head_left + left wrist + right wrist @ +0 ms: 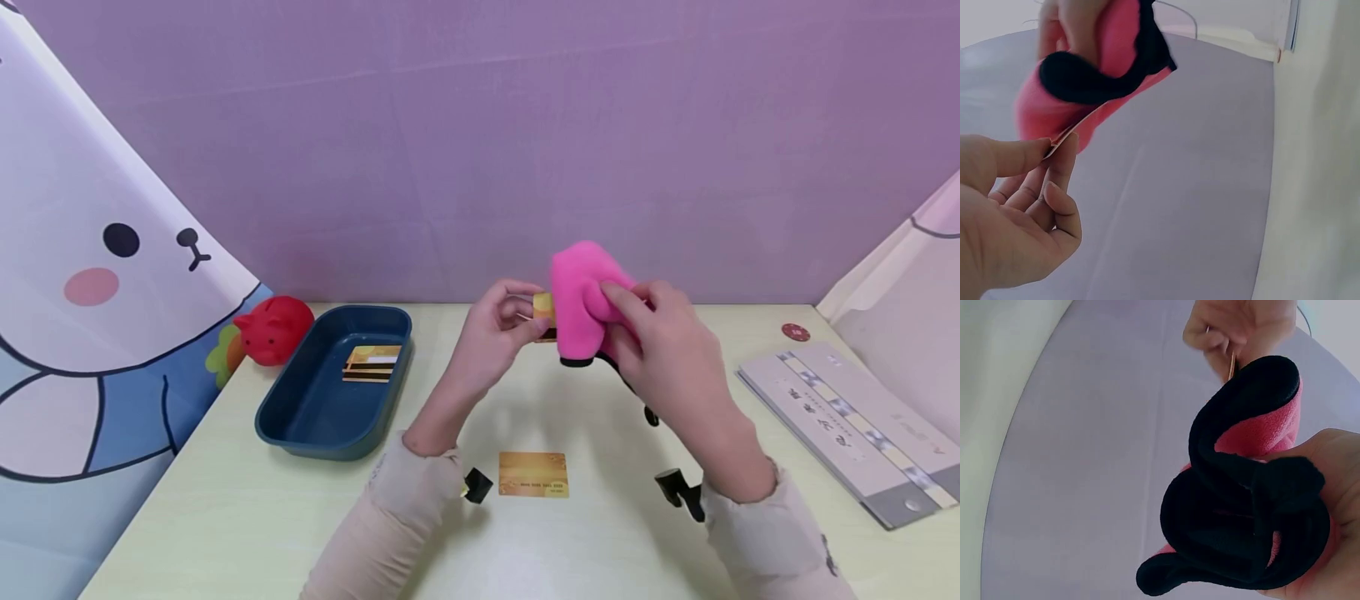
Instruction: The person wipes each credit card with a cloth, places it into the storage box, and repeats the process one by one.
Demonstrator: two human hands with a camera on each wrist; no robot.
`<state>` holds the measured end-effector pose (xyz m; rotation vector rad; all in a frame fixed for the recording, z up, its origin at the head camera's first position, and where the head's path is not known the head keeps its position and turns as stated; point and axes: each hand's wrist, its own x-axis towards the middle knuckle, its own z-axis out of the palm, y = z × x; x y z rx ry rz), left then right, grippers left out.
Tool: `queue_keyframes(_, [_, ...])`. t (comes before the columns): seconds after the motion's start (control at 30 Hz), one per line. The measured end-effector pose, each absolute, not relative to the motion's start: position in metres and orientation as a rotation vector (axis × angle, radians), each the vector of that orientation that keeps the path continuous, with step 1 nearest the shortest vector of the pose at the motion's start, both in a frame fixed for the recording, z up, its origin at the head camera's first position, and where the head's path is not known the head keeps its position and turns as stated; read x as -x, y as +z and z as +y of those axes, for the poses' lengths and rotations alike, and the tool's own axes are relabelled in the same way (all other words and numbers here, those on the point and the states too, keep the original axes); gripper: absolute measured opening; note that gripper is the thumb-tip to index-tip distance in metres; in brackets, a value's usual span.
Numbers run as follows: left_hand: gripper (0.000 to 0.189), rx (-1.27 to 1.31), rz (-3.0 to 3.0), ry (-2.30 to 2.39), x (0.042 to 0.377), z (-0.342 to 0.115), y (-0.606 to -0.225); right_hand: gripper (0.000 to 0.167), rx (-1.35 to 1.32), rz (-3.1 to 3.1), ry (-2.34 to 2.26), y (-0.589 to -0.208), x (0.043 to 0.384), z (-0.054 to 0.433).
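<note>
Between thumb and fingers, my left hand [487, 342] pinches a gold bank card [543, 307], seen nearly edge-on in the left wrist view. A bunched pink fleece cloth [581, 287] with black edging is gripped by my right hand [671, 358], raised above the table. The cloth covers the card's right part in the head view. In the right wrist view, the folded black edging [1204, 437] hangs in loops and the pinched card [1232, 365] shows as a thin edge beyond it. Another gold card [534, 475] lies flat on the table between my forearms.
To the left, a dark blue tray [330, 452] holds gold cards [371, 364]. A red piggy bank [276, 331] stands beside its far left side. At the right lie a grey binder [847, 433] and a small red chip [796, 332]. A purple backdrop [480, 150] rises behind the table.
</note>
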<state>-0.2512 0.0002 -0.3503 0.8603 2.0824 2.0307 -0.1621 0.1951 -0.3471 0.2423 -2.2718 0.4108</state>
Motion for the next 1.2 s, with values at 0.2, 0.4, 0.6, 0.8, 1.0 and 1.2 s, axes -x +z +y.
queue_keyframes(0.2, [0.033, -0.821, 2.079, 2.038, 0.254, -0.006, -0.345, 0.038, -0.113, -2.286, 0.445, -0.347, 0.166, 0.214])
queue_keyframes(0.4, [0.036, -0.811, 2.044, 2.060, 0.253, -0.012, -0.341, 0.037, 0.015, -2.321, 0.477, -0.346, 0.167, 0.230])
queue_keyframes(0.6, [0.037, -0.772, 2.059, 2.091, 0.256, -0.030, -0.328, 0.036, 0.032, -2.290, 0.510, -0.343, 0.166, 0.235])
queue_keyframes(0.8, [0.040, -0.644, 2.345, 1.930, 0.275, -0.067, -0.307, 0.036, 0.023, -2.259, 0.520, -0.340, 0.162, 0.235])
queue_keyframes(1.0, [0.041, -0.437, 2.608, 1.657, 0.310, -0.124, -0.296, 0.036, 0.027, -2.252, 0.504, -0.338, 0.159, 0.238])
queue_keyframes(1.2, [0.049, -0.221, 2.673, 1.313, 0.351, -0.173, -0.304, 0.036, 0.060, -2.253, 0.506, -0.336, 0.156, 0.241])
